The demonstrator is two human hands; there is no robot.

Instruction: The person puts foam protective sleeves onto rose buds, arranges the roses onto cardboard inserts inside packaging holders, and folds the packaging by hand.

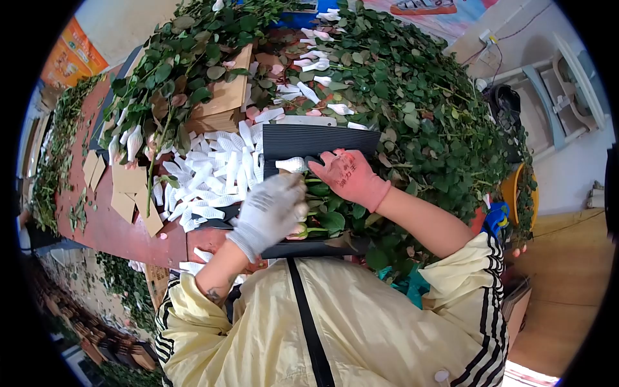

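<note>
My right hand, in a pink glove, has its fingers closed at the base of a rose whose bud wears a white foam net. This rose lies across a black ridged holder. Just below it is my left hand, in a whitish glove and smeared by motion, so its fingers are unclear. Green rose leaves and a pale bud lie in the holder between my hands, partly covered by the left one.
Loose white foam nets are heaped left of the holder. Cardboard pieces lie on the red table. A cardboard stack stands behind the nets. Leafy rose stems are piled right and back, with several netted buds.
</note>
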